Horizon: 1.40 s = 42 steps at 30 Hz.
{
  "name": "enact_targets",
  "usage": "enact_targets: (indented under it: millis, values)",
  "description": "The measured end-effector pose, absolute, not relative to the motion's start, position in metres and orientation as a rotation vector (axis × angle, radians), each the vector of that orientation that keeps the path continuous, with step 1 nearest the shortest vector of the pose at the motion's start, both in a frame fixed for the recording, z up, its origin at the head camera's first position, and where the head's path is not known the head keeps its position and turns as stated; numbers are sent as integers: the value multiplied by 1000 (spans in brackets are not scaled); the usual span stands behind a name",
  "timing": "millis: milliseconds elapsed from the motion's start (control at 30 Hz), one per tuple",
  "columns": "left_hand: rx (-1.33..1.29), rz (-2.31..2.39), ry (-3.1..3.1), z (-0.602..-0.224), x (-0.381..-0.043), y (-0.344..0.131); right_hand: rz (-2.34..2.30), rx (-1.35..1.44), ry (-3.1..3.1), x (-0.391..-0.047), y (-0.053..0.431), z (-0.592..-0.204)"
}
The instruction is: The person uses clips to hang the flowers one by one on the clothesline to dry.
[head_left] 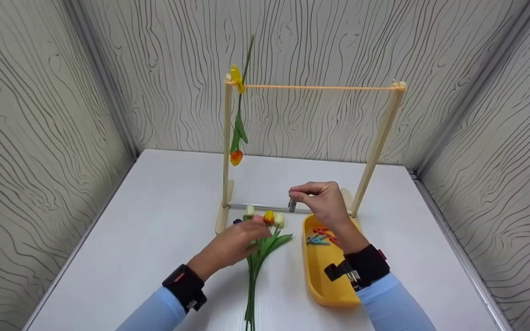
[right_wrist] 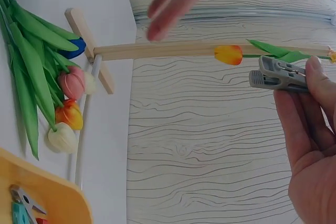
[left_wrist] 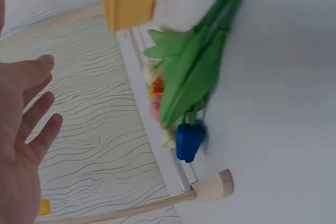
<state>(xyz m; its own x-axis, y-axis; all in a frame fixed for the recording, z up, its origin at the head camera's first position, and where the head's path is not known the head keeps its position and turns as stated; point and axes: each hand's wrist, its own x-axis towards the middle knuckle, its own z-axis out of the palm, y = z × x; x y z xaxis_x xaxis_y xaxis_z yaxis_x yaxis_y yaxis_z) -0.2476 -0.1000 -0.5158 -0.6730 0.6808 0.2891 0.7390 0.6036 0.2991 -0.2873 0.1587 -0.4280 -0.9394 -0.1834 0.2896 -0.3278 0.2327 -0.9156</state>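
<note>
My right hand (head_left: 325,202) pinches a grey clothespin (right_wrist: 278,74) between thumb and fingertips, in front of the frame's lower rod. My left hand (head_left: 239,241), its fingers loosely extended and holding nothing, is above a bunch of artificial tulips lying on the table. In the left wrist view their green leaves (left_wrist: 194,72) and a blue tulip (left_wrist: 189,141) show. A pink tulip (right_wrist: 72,82), an orange-yellow tulip (right_wrist: 69,115) and a white tulip (right_wrist: 62,138) appear in the right wrist view. Another orange tulip (head_left: 236,157) hangs upside down from the orange cord (head_left: 315,87), held by a yellow clothespin (head_left: 236,79).
A yellow tub (head_left: 315,280) with several red, blue and grey clothespins (head_left: 320,238) stands right of the tulips. Behind it rises a wooden frame, its left post (head_left: 227,142) and right post (head_left: 377,149) carrying the cord. Patterned walls (head_left: 315,41) enclose the white table (head_left: 164,197).
</note>
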Motion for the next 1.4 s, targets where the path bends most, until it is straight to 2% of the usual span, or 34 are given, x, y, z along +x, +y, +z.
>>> enact_targets:
  millis: [133, 300, 633, 1400]
  values:
    - [-1474, -297, -2642, -539, -243, -101, 1804, 483, -2384, -289, 164, -431]
    - [-1610, 64, -2542, -557, -236, -101, 1786, 494, -2391, -291, 167, -436]
    - [-1640, 319, -2316, -578, -235, -100, 1795, 463, -2389, -292, 169, -443]
    - [-1624, 341, -2239, -590, -232, -100, 1796, 467, -2409, -289, 170, -448]
